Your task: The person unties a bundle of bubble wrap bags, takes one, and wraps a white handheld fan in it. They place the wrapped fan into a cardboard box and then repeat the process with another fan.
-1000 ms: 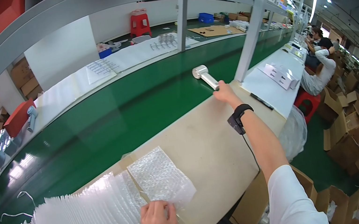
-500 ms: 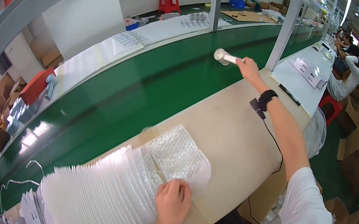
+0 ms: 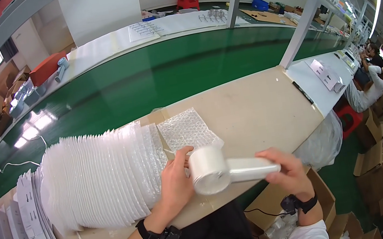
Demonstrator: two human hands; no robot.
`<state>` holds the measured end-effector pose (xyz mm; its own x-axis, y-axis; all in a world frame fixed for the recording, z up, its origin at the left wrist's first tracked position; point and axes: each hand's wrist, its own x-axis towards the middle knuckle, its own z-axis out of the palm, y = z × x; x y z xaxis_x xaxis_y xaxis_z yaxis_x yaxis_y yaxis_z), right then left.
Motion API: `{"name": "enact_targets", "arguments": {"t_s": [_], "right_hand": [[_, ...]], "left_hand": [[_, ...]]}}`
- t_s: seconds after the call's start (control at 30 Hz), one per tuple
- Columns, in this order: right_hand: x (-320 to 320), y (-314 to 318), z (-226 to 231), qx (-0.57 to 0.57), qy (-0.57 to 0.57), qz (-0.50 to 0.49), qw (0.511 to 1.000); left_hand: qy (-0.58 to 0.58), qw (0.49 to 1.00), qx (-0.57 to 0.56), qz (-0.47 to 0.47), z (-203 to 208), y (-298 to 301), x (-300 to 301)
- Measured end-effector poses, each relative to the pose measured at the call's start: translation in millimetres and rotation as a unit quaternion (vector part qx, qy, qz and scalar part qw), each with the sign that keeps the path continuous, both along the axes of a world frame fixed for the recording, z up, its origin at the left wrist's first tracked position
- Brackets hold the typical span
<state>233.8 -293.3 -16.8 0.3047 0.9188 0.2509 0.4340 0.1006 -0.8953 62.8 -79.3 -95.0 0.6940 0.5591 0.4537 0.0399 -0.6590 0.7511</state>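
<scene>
A smooth, drum-headed white device [image 3: 218, 169] is grasped by the right hand [image 3: 289, 172] above the near edge of the beige tabletop [image 3: 255, 106], stretched widely rightward; the left hand [image 3: 176, 179] is curled beside bubbled plastic [image 3: 186, 127], its grip cannot be told
</scene>
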Motion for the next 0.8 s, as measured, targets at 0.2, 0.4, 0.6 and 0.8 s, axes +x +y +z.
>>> {"name": "enact_targets", "arguments": {"t_s": [0.2, 0.4, 0.6, 0.8], "right_hand": [[-5, -9, -8, -0.035, -0.115, -0.037, 0.992], [0, -19, -12, -0.05, -0.182, -0.076, 0.979], [-5, -10, -20, -0.025, -0.167, -0.098, 0.981], [-6, -5, -37, -0.02, -0.009, -0.172, 0.985]], "left_hand": [[-0.051, 0.995, -0.082, -0.006, 3, -6, 4], [-0.052, 0.99, -0.126, 0.038, 9, -15, 6], [-0.051, 0.995, -0.086, 0.011, 3, -10, 7], [-0.031, 0.992, -0.123, -0.026, 7, -13, 7]]}}
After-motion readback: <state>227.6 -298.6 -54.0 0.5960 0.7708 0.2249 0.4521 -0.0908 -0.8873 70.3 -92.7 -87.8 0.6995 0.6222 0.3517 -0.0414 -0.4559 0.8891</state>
